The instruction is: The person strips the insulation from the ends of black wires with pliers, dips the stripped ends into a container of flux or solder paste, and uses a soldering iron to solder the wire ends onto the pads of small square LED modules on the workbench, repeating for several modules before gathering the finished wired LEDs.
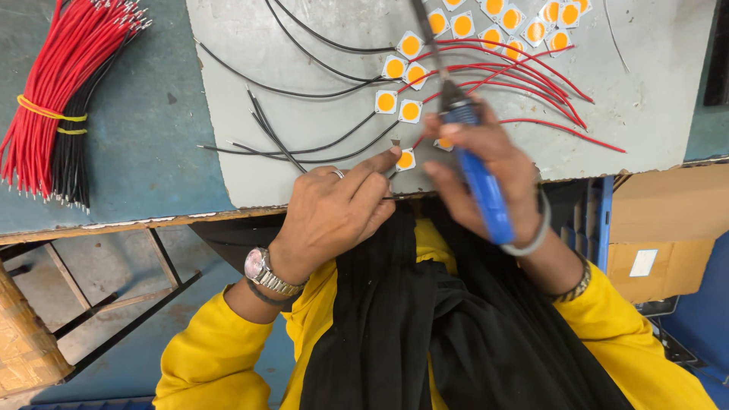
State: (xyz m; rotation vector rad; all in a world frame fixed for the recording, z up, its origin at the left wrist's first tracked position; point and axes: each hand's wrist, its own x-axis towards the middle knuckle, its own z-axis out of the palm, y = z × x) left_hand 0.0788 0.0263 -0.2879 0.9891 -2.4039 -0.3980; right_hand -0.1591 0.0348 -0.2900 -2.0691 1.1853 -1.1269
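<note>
Grey board (653, 114) on a worn blue-green bench (144, 167) serves as the work surface, just ahead of both hands. The left hand (334, 209) rests at the board's near edge, forefinger extended and pressing a small square LED chip (405, 159) flat; whether the thumb also pinches a wire cannot be told. The right hand (486, 163) is closed around the blue handle of a soldering iron (474, 163), whose dark shaft runs away from the person, over the other chips.

Judgement: the work goes best with the chip pinned still, the fingertip kept clear of the hot tip, and the wire end held steady on the pad.

Beyond the hands lie more LED chips (410, 45), some with red wires (531, 76) trailing to the right, others with black wires (319, 144) trailing to the left. These loose leads cross close to the fingers and could snag. Far to the left sits a banded bundle of red and black wires (53, 114). A cardboard box (661, 220) stands to the right, below bench level.
</note>
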